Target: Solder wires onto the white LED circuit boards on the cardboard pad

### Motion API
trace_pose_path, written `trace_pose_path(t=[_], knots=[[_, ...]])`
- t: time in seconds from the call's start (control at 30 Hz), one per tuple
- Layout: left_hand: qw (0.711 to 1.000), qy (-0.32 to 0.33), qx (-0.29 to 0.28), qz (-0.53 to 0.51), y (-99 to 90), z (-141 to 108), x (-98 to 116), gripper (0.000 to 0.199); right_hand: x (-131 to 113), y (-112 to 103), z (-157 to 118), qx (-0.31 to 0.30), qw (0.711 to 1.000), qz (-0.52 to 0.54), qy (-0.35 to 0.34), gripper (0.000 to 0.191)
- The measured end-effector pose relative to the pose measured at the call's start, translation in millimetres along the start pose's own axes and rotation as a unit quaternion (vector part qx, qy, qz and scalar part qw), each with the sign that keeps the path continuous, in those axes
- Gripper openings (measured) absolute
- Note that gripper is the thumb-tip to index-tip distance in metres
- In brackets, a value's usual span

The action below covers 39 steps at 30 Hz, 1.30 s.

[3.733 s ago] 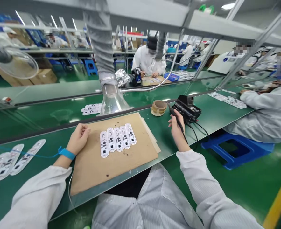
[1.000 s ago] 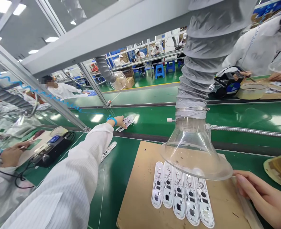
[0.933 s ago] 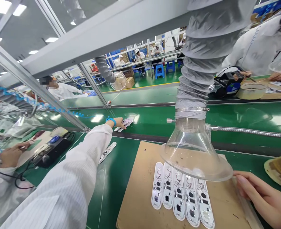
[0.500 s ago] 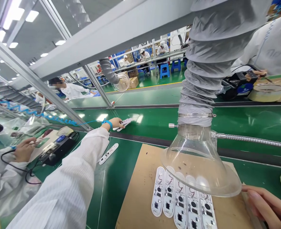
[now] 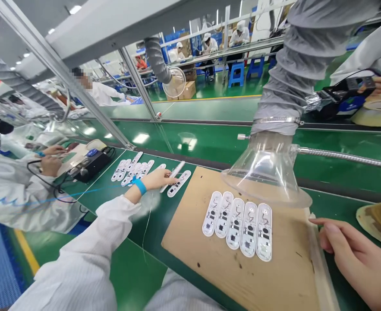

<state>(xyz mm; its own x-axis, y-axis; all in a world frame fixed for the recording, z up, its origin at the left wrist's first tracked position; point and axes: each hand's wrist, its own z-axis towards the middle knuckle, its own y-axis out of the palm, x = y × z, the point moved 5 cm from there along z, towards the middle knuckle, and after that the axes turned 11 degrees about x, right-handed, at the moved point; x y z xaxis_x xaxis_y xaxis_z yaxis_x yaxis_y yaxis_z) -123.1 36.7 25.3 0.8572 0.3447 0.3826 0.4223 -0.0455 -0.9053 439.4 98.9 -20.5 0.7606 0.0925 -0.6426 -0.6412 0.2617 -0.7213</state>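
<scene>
My left hand [image 5: 158, 179], with a blue strap at its wrist, is closed on a long white casing [image 5: 176, 171], tilted nearly edge-on. Just beside it, another rounded white casing with a circuit board [image 5: 179, 184] lies on the green table near the cardboard; my fingertips are close to it. Left of that hand lie several similar casings [image 5: 132, 170] in groups. A row of several casings with boards and thin wires [image 5: 236, 223] rests on the brown cardboard [image 5: 209, 268]. My right hand [image 5: 355, 255] has its index finger stretched to the cardboard's right edge, the other fingers loosely bent, nothing visible in them.
A clear fume hood [image 5: 268, 172] on a grey hose hangs over the back of the cardboard. A tape roll [image 5: 379, 220] lies at the right. Left, a co-worker's hands [image 5: 51, 164] work near a black soldering station [image 5: 93, 166]. A conveyor [image 5: 209, 149] runs behind.
My left hand has come back from the conveyor toward the table with a casing in it. My view has tilted down, and the casing groups at the left now show. The right hand stays by the cardboard edge.
</scene>
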Motion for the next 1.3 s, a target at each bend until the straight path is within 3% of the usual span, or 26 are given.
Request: trace_pose_path(t=[0.1, 0.2, 0.33, 0.53, 0.67, 0.8, 1.0, 1.17, 1.3], knots=[[0.998, -0.02, 0.025, -0.055, -4.3, -2, -11, 0.072, -8, -3, 5, -0.047, 0.998, 0.018, 0.033, 0.053], [0.995, -0.046, 0.054, -0.072, -4.1, 0, -25, 0.08, -18, -7, 7, -0.043, 0.998, 0.014, 0.03, 0.057], [0.992, -0.075, 0.071, -0.071, -0.4, 8, -42, 0.067, -25, -3, 5, -0.046, 0.998, 0.037, -0.01, 0.049], [0.992, -0.1, 0.08, -0.013, -8.8, 11, -58, 0.058, -16, 7, 7, -0.039, 0.995, 0.074, -0.044, 0.043], [0.992, -0.099, 0.077, 0.026, -15.3, 5, -56, 0.055, -17, 6, 8, -0.036, 0.995, 0.086, -0.035, 0.045], [0.987, -0.087, 0.111, 0.08, -18.1, -2, -51, 0.049, -26, 4, 4, -0.041, 0.995, 0.086, -0.035, 0.045], [0.971, -0.076, 0.173, 0.143, -2.0, -17, -38, 0.052, -27, 8, 1, -0.025, 0.992, 0.097, -0.072, 0.048], [0.963, -0.084, 0.209, 0.15, 2.5, -36, -29, 0.045, -28, 11, 0, -0.054, 0.99, 0.082, -0.099, 0.045], [0.962, -0.067, 0.226, 0.138, 1.2, -63, -15, 0.046, -35, 7, -6, -0.04, 0.99, 0.078, -0.107, 0.041]])
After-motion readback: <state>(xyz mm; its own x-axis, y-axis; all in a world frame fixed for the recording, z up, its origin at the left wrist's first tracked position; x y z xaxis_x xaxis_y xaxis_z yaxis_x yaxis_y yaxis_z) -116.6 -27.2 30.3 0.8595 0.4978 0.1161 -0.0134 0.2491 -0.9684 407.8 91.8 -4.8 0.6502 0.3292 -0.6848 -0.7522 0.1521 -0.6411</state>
